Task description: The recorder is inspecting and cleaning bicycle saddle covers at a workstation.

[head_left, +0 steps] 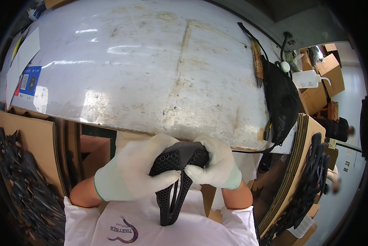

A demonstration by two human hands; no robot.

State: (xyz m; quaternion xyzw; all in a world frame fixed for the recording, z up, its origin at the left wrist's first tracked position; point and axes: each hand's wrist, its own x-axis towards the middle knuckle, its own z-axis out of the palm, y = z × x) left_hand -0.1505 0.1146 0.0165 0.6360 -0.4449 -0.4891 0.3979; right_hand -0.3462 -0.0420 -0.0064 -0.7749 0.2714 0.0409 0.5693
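Observation:
A black bicycle saddle (166, 205) with a honeycomb lattice and a long central slot is held in front of my chest, its narrow nose pointing down toward me. My left hand (136, 166), in a white knit glove, closes around the wide end from the left, thumb lying across the lattice near the slot. From the other side my right hand (216, 160), gloved alike, grips the same wide end, its thumb also beside the slot. Both sets of fingers curl behind the saddle, so their tips are hidden. The saddle's far end is close to the table's near edge.
Ahead stretches a stained white table (138, 82). A black bag (280, 98) and a brown-handled tool (257, 61) lie at its right, near a white squeeze bottle (306, 79). Cardboard (32, 143) and black saddles (28, 192) stand left; more saddles (309, 184) and cardboard (288, 172) stand right.

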